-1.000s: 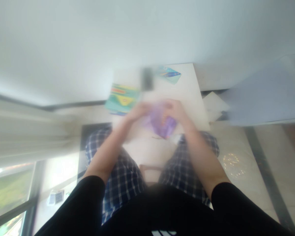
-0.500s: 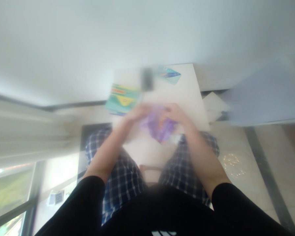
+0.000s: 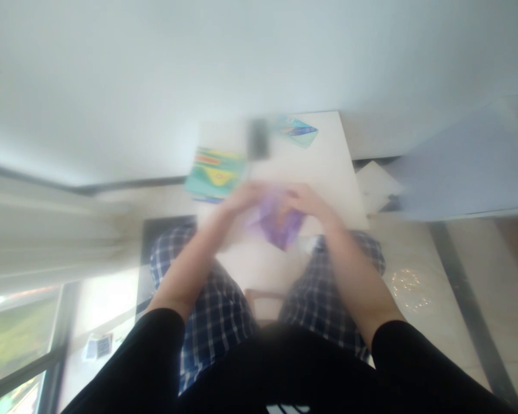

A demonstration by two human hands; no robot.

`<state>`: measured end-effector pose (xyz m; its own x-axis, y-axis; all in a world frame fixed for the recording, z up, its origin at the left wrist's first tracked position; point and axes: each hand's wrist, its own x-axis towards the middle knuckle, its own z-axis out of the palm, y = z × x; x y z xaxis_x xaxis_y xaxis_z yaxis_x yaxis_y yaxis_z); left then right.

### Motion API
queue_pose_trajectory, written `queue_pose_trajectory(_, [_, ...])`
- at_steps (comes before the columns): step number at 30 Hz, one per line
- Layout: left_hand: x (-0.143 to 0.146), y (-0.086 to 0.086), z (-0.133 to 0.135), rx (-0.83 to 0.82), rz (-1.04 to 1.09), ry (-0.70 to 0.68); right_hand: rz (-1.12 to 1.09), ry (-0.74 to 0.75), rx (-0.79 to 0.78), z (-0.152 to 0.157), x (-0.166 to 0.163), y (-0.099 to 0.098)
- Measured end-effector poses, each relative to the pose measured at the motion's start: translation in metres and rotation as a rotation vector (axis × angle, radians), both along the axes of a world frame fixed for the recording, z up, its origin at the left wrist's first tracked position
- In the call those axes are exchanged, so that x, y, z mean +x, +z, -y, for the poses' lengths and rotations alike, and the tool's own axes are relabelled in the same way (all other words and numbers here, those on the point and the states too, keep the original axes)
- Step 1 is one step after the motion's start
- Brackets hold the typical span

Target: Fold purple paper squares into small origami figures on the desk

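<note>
A purple sheet of paper (image 3: pixel 280 227) with an orange pattern, apparently folded, is held between my hands over the near part of the white table (image 3: pixel 319 167). On its left upper edge lies my left hand (image 3: pixel 252 194), fingers curled in toward the paper. My right hand (image 3: pixel 302 198) grips the sheet from the right, its fingers bent over the top. Blur hides the fingertips and the exact folds.
A stack of green and yellow printed paper (image 3: pixel 218 172) overhangs the table's left edge. Toward the back lie a small dark object (image 3: pixel 258 140), too blurred to name, and a folded blue-green paper (image 3: pixel 301 132). A wall (image 3: pixel 259 57) rises behind the table.
The purple paper's lower right part has shifted slightly inward, and less of its orange pattern shows. Both hands stay in nearly the same place on it.
</note>
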<state>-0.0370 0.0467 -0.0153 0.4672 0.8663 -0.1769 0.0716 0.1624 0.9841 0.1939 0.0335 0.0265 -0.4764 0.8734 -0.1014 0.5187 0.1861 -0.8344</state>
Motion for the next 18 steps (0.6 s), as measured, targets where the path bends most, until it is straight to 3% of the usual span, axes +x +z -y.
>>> queue_pose_trajectory(10, [0.008,0.009,0.012,-0.113,0.068,-0.092,0.012,0.043,0.018,-0.002,0.0,-0.002])
queue_pose_trajectory(18, [0.012,0.022,0.017,-0.07,0.165,-0.07,-0.015,0.086,-0.005,0.0,0.002,0.003])
